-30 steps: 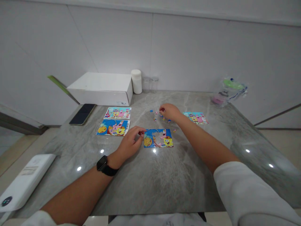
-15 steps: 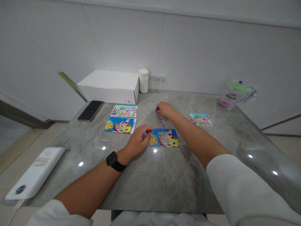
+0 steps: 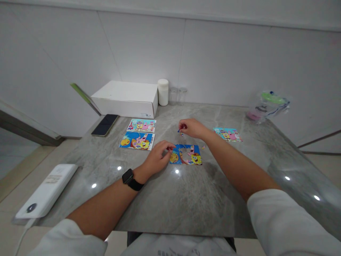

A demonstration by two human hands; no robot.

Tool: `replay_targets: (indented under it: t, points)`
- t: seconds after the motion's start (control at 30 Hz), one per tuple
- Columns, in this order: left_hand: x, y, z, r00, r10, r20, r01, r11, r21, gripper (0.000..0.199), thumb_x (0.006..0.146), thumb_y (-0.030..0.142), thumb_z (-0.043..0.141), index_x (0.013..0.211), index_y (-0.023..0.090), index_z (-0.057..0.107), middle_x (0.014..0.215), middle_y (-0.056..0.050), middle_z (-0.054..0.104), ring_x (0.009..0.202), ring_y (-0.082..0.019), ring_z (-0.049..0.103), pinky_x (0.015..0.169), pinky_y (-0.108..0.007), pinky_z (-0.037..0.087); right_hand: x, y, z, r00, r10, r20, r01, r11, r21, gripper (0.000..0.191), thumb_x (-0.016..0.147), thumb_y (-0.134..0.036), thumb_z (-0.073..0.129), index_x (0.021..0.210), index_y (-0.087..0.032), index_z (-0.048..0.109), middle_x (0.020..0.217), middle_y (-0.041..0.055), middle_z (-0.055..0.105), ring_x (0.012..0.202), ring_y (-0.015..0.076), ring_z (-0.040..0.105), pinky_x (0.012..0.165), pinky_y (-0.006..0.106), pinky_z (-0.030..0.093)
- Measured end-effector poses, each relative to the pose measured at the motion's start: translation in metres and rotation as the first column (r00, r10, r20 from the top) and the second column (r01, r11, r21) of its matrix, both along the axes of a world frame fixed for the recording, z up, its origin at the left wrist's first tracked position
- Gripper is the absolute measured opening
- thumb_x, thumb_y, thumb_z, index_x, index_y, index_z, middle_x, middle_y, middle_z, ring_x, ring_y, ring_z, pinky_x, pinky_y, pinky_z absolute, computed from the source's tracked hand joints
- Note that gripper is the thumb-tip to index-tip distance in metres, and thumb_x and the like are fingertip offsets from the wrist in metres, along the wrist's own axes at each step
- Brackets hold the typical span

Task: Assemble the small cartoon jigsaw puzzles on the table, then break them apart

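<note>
A partly assembled jigsaw puzzle point(image 3: 196, 159) with a gap in its upper middle lies on the grey table. My left hand point(image 3: 159, 155) rests at its left edge, fingers loosely curled and apart, with nothing visible in them. Beyond the puzzle, my right hand point(image 3: 192, 128) pinches a small blue puzzle piece point(image 3: 178, 131) between thumb and fingers. Just under those fingertips lies another small piece point(image 3: 182, 134). One loose piece point(image 3: 203, 147) sits by the puzzle's upper right corner.
Two printed picture cards, an upper one point(image 3: 141, 125) and a lower one point(image 3: 137, 140), lie left. A finished-looking puzzle point(image 3: 228, 134) is right. Behind stand a white box point(image 3: 124, 101), a white bottle point(image 3: 163, 93) and clear jars point(image 3: 182, 96). A phone point(image 3: 105, 125), white device point(image 3: 48, 190) and plastic bag point(image 3: 268, 106) flank them.
My right hand has come slightly nearer and to the right with the blue piece. A loose piece by the puzzle's upper right corner now shows. My left hand stays at the puzzle's edge.
</note>
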State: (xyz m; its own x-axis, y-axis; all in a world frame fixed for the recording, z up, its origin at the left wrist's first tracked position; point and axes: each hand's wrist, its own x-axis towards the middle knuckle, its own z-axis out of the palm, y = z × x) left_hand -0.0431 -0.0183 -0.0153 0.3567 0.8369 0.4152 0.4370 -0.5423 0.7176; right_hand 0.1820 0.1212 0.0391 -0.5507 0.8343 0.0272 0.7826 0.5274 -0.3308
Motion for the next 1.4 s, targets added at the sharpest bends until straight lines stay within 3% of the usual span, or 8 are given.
replay_targets:
  t: [0.17, 0.37, 0.5, 0.73, 0.93, 1.23, 1.4]
  points:
    - [0.000, -0.001, -0.001, 0.992, -0.047, -0.114, 0.051, 0.998, 0.030, 0.022, 0.100, 0.021, 0.053, 0.115, 0.021, 0.069, 0.110, -0.009, 0.071, 0.107, -0.025, 0.065, 0.097, -0.043, 0.052, 0.017, -0.036, 0.011, 0.997, 0.053, -0.051, -0.056, 0.997, -0.048, 0.006, 0.089, -0.015, 0.072, 0.091, -0.020, 0.074, 0.093, 0.0029, 0.076, 0.083, 0.0159, 0.065, 0.075, 0.025, 0.042]
    - [-0.001, 0.000, -0.008, 0.957, -0.099, -0.271, 0.121, 0.990, 0.066, 0.025, 0.099, 0.023, 0.059, 0.121, 0.024, 0.072, 0.123, -0.010, 0.069, 0.117, -0.026, 0.063, 0.105, -0.045, 0.049, 0.025, -0.056, -0.008, 0.996, 0.049, -0.072, -0.059, 0.989, -0.133, 0.009, 0.089, -0.014, 0.071, 0.093, -0.020, 0.076, 0.089, 0.0017, 0.077, 0.080, 0.0152, 0.066, 0.074, 0.025, 0.042]
    - [-0.004, 0.001, -0.009, 0.950, -0.100, -0.297, 0.127, 0.989, 0.074, 0.025, 0.100, 0.025, 0.061, 0.121, 0.024, 0.073, 0.126, -0.011, 0.067, 0.121, -0.027, 0.062, 0.107, -0.047, 0.049, 0.022, -0.057, -0.021, 0.998, 0.033, -0.045, -0.040, 0.987, -0.158, 0.009, 0.089, -0.016, 0.073, 0.094, -0.021, 0.077, 0.089, 0.0013, 0.077, 0.080, 0.0155, 0.067, 0.073, 0.025, 0.042]
    - [-0.004, -0.002, -0.007, 0.913, -0.140, -0.384, 0.172, 0.984, 0.050, 0.036, 0.100, 0.030, 0.064, 0.135, 0.026, 0.068, 0.137, -0.013, 0.064, 0.130, -0.029, 0.058, 0.114, -0.052, 0.046, 0.015, -0.060, -0.029, 0.997, 0.010, -0.079, -0.026, 0.976, -0.217, 0.013, 0.088, -0.013, 0.073, 0.098, -0.021, 0.078, 0.089, 0.0012, 0.078, 0.081, 0.0151, 0.068, 0.073, 0.024, 0.043]
    - [-0.003, -0.005, -0.004, 0.885, -0.181, -0.430, 0.225, 0.973, 0.053, 0.039, 0.100, 0.035, 0.065, 0.139, 0.027, 0.068, 0.143, -0.013, 0.062, 0.130, -0.031, 0.057, 0.117, -0.054, 0.043, 0.013, -0.060, -0.040, 0.995, 0.044, -0.094, -0.061, 0.981, -0.185, 0.011, 0.088, -0.014, 0.073, 0.096, -0.020, 0.077, 0.092, 0.0021, 0.079, 0.084, 0.0158, 0.069, 0.074, 0.024, 0.043]
    - [0.000, -0.009, -0.002, 0.847, -0.208, -0.488, 0.255, 0.967, 0.030, 0.038, 0.099, 0.037, 0.067, 0.137, 0.031, 0.070, 0.149, -0.012, 0.060, 0.138, -0.033, 0.054, 0.127, -0.063, 0.030, 0.012, -0.059, -0.046, 0.999, 0.044, -0.032, -0.048, 0.985, -0.168, 0.010, 0.090, -0.019, 0.073, 0.097, -0.023, 0.079, 0.092, 0.0016, 0.080, 0.086, 0.0175, 0.070, 0.074, 0.026, 0.044]
    - [0.000, -0.010, -0.001, 0.827, -0.209, -0.523, 0.255, 0.967, 0.016, 0.039, 0.100, 0.038, 0.066, 0.138, 0.030, 0.069, 0.150, -0.012, 0.060, 0.138, -0.033, 0.054, 0.127, -0.064, 0.029, 0.010, -0.061, -0.045, 0.999, 0.044, 0.004, -0.043, 0.990, -0.137, 0.012, 0.091, -0.020, 0.071, 0.099, -0.023, 0.079, 0.096, 0.0032, 0.081, 0.087, 0.0187, 0.071, 0.074, 0.027, 0.044]
